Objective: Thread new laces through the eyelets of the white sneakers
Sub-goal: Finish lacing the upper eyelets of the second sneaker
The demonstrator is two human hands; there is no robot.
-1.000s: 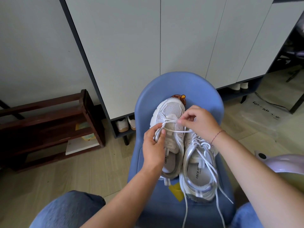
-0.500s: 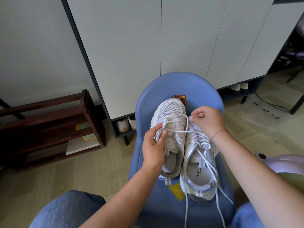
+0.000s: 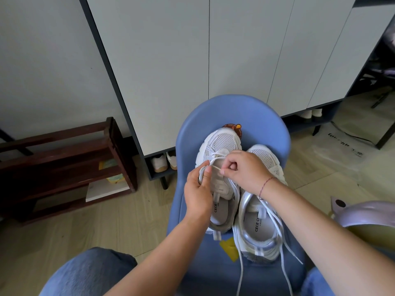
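Observation:
Two white sneakers stand side by side on a blue chair (image 3: 233,112), toes pointing away from me. My left hand (image 3: 197,192) grips the left sneaker (image 3: 222,144) at its left eyelet edge, thumb on the tongue. My right hand (image 3: 245,170) is over that shoe's tongue and pinches a thin white lace (image 3: 214,166) that runs from the front eyelets across toward my left thumb. The right sneaker (image 3: 256,229) is laced, with its long white lace ends trailing down over the chair seat.
A white cabinet (image 3: 192,60) rises behind the chair, with shoes in its open base. A dark wooden shoe rack (image 3: 64,165) stands at left on the wood floor. A lilac rounded object (image 3: 363,212) sits at right. My jeans-clad knees fill the bottom.
My right hand has moved left, from over the right sneaker's toe to the left sneaker's tongue, bringing the lace end close to my left thumb. My left hand stayed put.

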